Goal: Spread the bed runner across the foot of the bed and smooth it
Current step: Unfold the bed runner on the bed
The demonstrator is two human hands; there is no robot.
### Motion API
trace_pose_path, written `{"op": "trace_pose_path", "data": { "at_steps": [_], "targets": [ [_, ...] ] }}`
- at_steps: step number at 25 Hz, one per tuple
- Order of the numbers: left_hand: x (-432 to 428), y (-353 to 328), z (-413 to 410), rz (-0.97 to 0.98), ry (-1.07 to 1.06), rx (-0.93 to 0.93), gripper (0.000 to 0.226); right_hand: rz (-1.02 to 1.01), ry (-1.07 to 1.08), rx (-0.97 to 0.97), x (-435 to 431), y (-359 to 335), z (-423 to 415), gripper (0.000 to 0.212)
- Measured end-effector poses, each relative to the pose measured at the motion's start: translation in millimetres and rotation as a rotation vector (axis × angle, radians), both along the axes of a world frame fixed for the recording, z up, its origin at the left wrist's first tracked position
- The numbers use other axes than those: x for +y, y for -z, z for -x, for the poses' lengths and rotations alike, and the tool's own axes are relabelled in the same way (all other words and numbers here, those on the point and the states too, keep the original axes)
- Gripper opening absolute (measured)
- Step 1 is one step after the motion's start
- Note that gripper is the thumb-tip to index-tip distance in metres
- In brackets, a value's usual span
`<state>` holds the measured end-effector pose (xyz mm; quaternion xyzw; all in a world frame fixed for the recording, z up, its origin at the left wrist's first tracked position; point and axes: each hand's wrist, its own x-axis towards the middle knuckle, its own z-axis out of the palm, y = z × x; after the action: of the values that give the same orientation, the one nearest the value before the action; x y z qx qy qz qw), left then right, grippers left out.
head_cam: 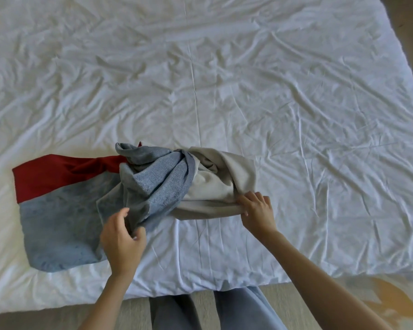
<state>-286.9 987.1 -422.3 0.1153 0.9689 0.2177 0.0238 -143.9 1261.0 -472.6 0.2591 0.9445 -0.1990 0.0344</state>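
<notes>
Person, both forearms bare all the way to the frame edge: left forearm (105, 298), right forearm (320, 275). Left grip (123, 244) and right grip (256, 210) bare too; pale nails show on the right one. Legs in loose light blue-grey trousers (236, 310), soft folds, plain fabric.

The only obstacle on the bed (296, 91) is formed by the bed runner (153, 182). It is bunched and twisted into a raised heap near the near edge, left of the middle seam, with one end laid flat toward the left edge. The heap is flanked by the left hand (122, 241), by which its near blue fold is gripped, and the right hand (256, 209), by which its beige end is pinched. Bare wrinkled sheet is left for passage beyond the heap to the far edge, across to the right edge, and along the near edge between the forearms.
</notes>
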Motion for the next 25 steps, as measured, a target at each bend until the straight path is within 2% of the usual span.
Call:
{"op": "trace_pose_path", "data": {
  "at_steps": [2,4,6,8,10,12,15,20,22,25],
  "targets": [
    [29,-21,10,-0.077,0.065,0.158,0.042,0.013,0.004,0.085,10,-19,18,0.03],
    [64,-39,22,-0.109,0.139,0.269,0.029,0.01,0.029,0.137,15,-35,47,0.025],
    [99,-46,29,-0.071,0.26,0.283,0.018,0.162,0.115,0.143,14,-45,87,0.014],
    [123,-42,35,-0.007,0.344,0.26,0.015,0.404,0.186,0.116,7,-49,127,0.018],
    [131,-35,45,0.057,0.309,0.237,0.017,0.526,0.208,0.041,0,-48,160,0.026],
    [127,-30,66,0.126,0.266,0.222,0.022,0.526,0.218,-0.049,-6,-43,183,0.034],
    [122,-19,107,0.272,0.321,0.183,0.027,0.501,0.228,-0.179,-10,-27,200,0.039],
    [139,-11,141,0.467,0.418,-0.028,0.025,0.562,0.314,-0.262,-12,-19,210,0.02],
    [143,-14,147,0.414,0.41,-0.094,0.022,0.642,0.37,-0.262,-8,-22,211,0.015],
    [154,-30,150,0.192,0.382,-0.123,0.016,0.77,0.554,-0.127,10,-38,206,0.019]
  ]
}}
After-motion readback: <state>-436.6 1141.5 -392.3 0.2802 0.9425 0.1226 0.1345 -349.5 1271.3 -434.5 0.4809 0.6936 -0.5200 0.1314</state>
